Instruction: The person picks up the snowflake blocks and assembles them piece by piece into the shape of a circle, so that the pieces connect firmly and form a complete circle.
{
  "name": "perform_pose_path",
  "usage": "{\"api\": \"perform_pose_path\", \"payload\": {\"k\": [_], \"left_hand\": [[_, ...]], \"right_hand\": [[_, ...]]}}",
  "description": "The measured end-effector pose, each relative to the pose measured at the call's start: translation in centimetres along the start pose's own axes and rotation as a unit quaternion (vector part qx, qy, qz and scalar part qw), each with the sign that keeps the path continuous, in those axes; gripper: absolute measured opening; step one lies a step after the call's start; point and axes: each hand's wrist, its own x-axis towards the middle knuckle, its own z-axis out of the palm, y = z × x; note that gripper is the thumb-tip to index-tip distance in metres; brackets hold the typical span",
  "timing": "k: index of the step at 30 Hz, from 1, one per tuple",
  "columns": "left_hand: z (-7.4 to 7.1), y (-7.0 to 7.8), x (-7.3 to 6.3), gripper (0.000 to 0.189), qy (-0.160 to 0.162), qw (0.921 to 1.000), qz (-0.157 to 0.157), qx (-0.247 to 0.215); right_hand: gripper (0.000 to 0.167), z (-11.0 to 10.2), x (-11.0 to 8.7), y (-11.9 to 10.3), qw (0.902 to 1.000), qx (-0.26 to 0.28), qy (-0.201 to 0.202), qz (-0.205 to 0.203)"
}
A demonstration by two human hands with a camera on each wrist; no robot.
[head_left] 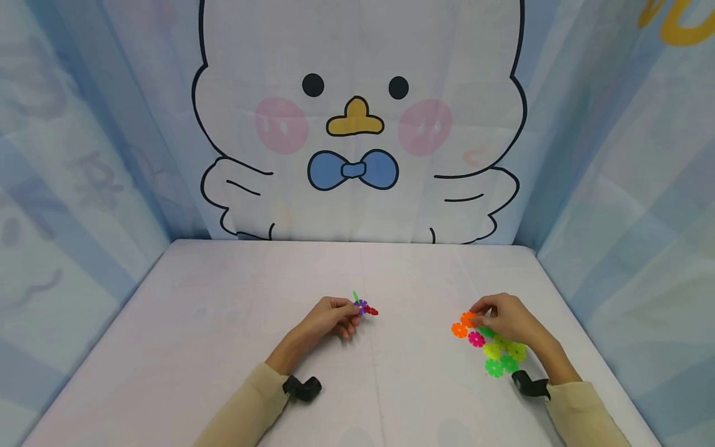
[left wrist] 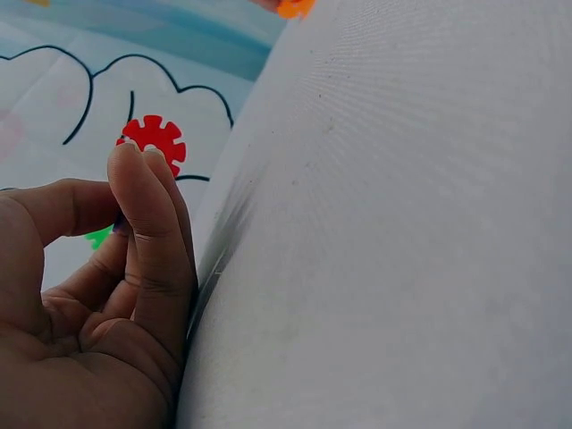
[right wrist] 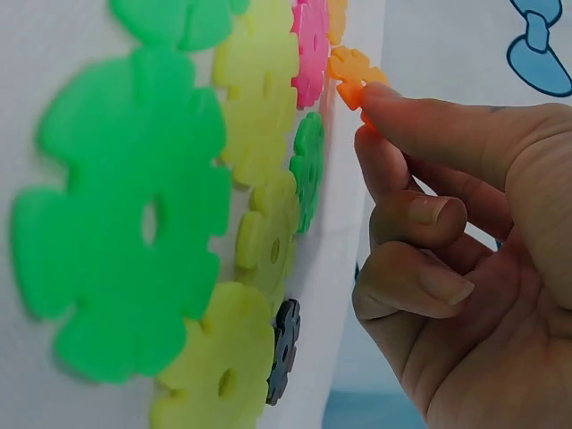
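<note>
My left hand (head_left: 335, 316), left of the table's middle, pinches a small joined cluster of notched plastic snowflake discs. Its purple disc (head_left: 362, 306) lies at my fingertips, with a red disc (head_left: 372, 311) pointing right and a green disc (head_left: 355, 295) sticking up. In the left wrist view the fingers hide most of the purple one. Over at the right, my right hand (head_left: 508, 320) holds an orange disc (right wrist: 354, 75) between thumb and forefinger, at the far edge of a pile of loose discs. The other fingers of that hand are curled.
Beside the held disc lie another orange disc (head_left: 460, 329) and a pink disc (head_left: 476, 339). Several yellow discs (head_left: 492, 351) and green discs (head_left: 494, 367) lie nearer me. A dark disc (right wrist: 284, 350) shows in the right wrist view. Printed curtains surround the white table (head_left: 223, 347).
</note>
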Motion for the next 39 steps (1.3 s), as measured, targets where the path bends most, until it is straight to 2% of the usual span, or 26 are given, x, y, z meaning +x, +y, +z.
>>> {"api": "perform_pose_path", "payload": {"k": [11,19,23,26,29,32,39], "left_hand": [[0.0,-0.1,0.0,0.027,0.001,1.0,-0.004,0.002],[0.0,0.0,0.2,0.029,-0.009,0.9999,-0.006,-0.008],[0.1,0.0,0.2,0.029,-0.008,0.9999,-0.007,-0.008],[0.0,0.0,0.2,0.029,-0.006,0.9999,-0.008,-0.007],[0.0,-0.1,0.2,0.029,-0.003,1.0,-0.006,-0.007],[-0.1,-0.2,0.2,0.028,-0.003,1.0,-0.005,-0.007],[0.0,-0.2,0.2,0.028,-0.001,1.0,-0.006,-0.006]], "right_hand": [[0.006,-0.2,0.5,-0.5,0.9999,-0.002,0.015,-0.005],[0.008,0.5,1.6,-2.0,0.9983,0.052,-0.013,-0.024],[0.013,1.1,2.2,-2.8,0.9919,0.118,-0.043,-0.018],[0.017,1.7,2.6,-3.6,0.981,0.18,-0.07,-0.015],[0.018,2.6,3.0,-4.5,0.9711,0.22,-0.09,-0.019],[0.017,3.7,3.5,-5.2,0.9643,0.241,-0.104,-0.029],[0.015,5.9,4.4,-6.8,0.9588,0.257,-0.116,-0.035]]}}
